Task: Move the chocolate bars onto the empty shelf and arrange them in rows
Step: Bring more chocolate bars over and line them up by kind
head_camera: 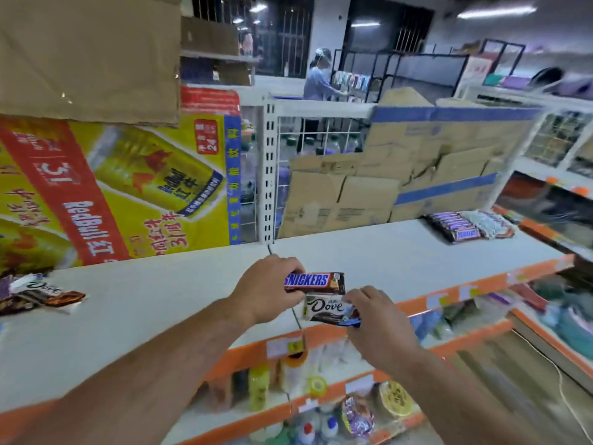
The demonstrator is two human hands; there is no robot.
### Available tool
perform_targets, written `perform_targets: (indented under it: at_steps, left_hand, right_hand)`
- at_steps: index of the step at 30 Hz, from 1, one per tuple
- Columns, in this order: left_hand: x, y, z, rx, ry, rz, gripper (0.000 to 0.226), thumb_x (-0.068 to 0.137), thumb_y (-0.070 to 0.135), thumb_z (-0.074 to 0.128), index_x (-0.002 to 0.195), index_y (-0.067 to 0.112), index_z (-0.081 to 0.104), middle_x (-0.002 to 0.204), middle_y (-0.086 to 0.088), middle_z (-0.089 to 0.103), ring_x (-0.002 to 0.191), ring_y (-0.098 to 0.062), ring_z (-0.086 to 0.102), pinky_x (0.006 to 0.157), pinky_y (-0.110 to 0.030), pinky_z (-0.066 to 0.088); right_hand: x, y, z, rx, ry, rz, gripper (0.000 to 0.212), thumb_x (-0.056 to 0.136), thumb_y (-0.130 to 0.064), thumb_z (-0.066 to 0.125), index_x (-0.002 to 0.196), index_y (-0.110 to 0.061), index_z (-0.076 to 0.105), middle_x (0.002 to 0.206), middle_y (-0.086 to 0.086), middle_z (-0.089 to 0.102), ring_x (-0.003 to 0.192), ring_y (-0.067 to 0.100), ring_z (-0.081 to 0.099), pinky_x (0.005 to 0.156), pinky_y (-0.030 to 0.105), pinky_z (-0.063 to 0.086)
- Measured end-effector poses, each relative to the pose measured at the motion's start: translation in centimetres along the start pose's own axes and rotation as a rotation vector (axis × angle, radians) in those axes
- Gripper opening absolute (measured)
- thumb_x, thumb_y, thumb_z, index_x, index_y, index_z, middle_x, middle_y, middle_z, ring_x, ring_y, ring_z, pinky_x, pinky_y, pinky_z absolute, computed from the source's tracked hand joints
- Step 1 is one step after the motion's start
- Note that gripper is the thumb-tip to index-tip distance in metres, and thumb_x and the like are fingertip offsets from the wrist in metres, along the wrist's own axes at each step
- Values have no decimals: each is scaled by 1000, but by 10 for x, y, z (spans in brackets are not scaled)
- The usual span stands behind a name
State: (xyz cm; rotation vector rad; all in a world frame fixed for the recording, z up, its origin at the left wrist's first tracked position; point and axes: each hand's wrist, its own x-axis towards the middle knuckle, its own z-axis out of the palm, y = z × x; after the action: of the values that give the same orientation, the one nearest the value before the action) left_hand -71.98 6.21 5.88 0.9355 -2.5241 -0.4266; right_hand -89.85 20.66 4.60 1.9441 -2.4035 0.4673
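Gripping the Snickers bar (316, 282) by its left end, the left hand (268, 289) has its fingers curled round the wrapper. It holds the bar level above the white shelf (192, 290), near the shelf's orange front edge (449, 292). The right hand (375, 319) pinches the right end of a Dove bar (324, 308) between thumb and fingers. This bar sits just beside the Snickers bar on the near side, over the same front edge. At the far right end of the shelf, a row of Snickers bars (455, 228) lies side by side. At the far left end lies a loose pile of bars (41, 295); it is blurred, but one wrapper appears to read Dove. Flattened cardboard (401, 175) stands behind the shelf.
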Motion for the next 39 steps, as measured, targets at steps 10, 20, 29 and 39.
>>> perform_targets:
  at_steps: [10, 20, 29, 39]
  left_hand:
    - [105, 69, 79, -50, -42, 198, 29, 77, 37, 69, 103, 28, 60, 94, 14, 50, 91, -7, 45, 79, -27, 40]
    - [260, 117, 167, -150, -48, 305, 26, 71, 38, 71, 93, 28, 61, 86, 14, 51, 86, -10, 45, 76, -27, 38]
    - [358, 166, 220, -156, -73, 349, 29, 68, 38, 76, 89, 24, 60, 84, 10, 52, 85, -14, 49, 71, -28, 36]
    - [421, 220, 294, -53, -102, 272, 33, 71, 47, 73, 93, 29, 56, 98, 8, 57, 93, -12, 48, 78, -27, 40]
  right_hand:
    - [-2, 121, -25, -32, -4, 185, 46, 82, -16, 60, 125, -29, 50, 119, -8, 49, 111, 17, 46, 73, 26, 38]
    - [56, 240, -32, -98, -9, 306, 44, 76, -16, 56, 116, -34, 54, 111, -10, 51, 108, 17, 47, 69, 28, 34]
    - [97, 327, -40, -97, 20, 366, 40, 74, -16, 57, 110, -34, 55, 106, -10, 52, 105, 18, 49, 73, 32, 43]
    - [134, 450, -41, -69, -76, 227, 45, 77, -20, 58, 119, -33, 52, 115, -7, 51, 112, 19, 47, 78, 33, 47]
